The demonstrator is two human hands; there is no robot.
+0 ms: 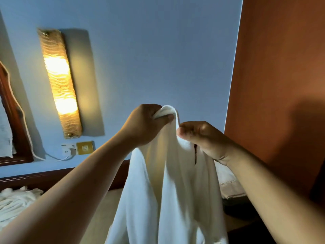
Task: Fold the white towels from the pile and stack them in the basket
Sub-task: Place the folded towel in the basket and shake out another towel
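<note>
Both forearms run up from the bottom corners and meet mid-frame, and between them we hold the white towel (pixel 175 191) up in the air.

Left hand (pixel 146 124): fist up, grip pinching a bunched top corner of the towel, thumb against curled fingers.

Right hand (pixel 202 138): slightly lower and just beside the left, knuckles toward us, grip curled round the next stretch of the top edge.

Our hands are nearly touching, so the edge between them is a short slack hump. The towel hangs in long vertical folds and runs out the bottom of frame, lower edge not visible. Small dark gap in the cloth just under the right hand.

Room: open air above and either side of the hands. Blue wall (pixel 158 50) behind, orange wall (pixel 281 76) to the right. Pile of white towels (pixel 15 199) sits low left, well apart from the held one. Folded white cloth (pixel 228 185) sits low right, behind our right forearm. Lit wall lamp (pixel 59 81) upper left, socket plate (pixel 85 147) below it.
</note>
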